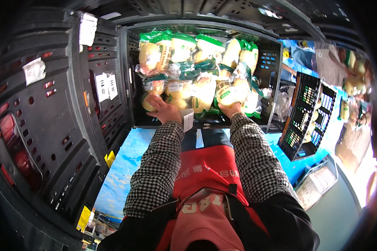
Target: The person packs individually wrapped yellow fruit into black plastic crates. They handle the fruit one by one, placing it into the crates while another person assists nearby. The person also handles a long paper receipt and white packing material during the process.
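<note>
In front of me a black plastic crate (271,94) holds two rows of clear plastic bags with green ends, packed with pale yellow round produce. My left hand (166,110) rests with fingers spread on a bag (149,102) in the near left corner. At the near right, my right hand (232,109) grips the lower end of another bag (225,92), which bears green print. Its fingertips are partly hidden by that bag. A white paper label (188,120) stands next to my left wrist, over the crate's front rim.
Tall stacked black crates (59,103) with paper labels wall off the left side. To the right, a smaller black crate (304,117) on the blue floor (275,147) holds pale produce. A lidless bin (315,185) stands nearer me. More black crate structure (201,11) spans the far side.
</note>
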Demonstrator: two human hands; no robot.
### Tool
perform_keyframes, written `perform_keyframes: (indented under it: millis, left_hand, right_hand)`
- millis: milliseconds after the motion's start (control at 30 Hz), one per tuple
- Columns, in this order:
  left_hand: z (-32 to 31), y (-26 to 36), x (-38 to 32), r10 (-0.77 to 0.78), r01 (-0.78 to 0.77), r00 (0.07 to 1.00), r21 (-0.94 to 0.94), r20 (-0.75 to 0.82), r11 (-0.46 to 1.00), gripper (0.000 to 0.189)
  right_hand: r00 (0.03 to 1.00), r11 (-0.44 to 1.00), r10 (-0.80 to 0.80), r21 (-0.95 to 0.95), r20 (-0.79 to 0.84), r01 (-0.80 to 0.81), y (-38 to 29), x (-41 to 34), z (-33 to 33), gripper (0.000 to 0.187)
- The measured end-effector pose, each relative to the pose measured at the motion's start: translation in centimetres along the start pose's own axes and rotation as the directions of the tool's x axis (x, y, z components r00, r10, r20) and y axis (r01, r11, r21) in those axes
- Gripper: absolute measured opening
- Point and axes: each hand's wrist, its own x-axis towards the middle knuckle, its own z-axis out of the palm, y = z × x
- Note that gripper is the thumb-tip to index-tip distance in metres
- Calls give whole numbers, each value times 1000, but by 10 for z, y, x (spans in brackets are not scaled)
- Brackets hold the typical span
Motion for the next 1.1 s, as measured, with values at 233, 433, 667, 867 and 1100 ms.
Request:
perform_keyframes:
  millis: [233,433,667,867,1100]
  left_hand:
    - [-1,5,1,-18,16,999,78,28,997,53]
    - [-5,-27,-2,173,-173,979,-13,109,985,54]
    - [-45,-82,-43,309,-559,824,-600,-474,572,26]
    - [-101,-87,-76,358,-793,604,-491,-712,361,38]
    - [-116,-68,-84,224,-656,755,-705,-617,271,33]
  right_hand:
    - [894,895,-417,-247,-165,372,-54,-37,10,64]
    - [770,705,-634,-352,75,615,-45,-12,24,101]
    - [592,587,-803,-267,-70,764,-54,-29,5,62]
    - [349,358,-866,931,359,-69,-84,-62,-31,50]
    - [334,515,-836,834,436,199,-93,-76,-41,35]
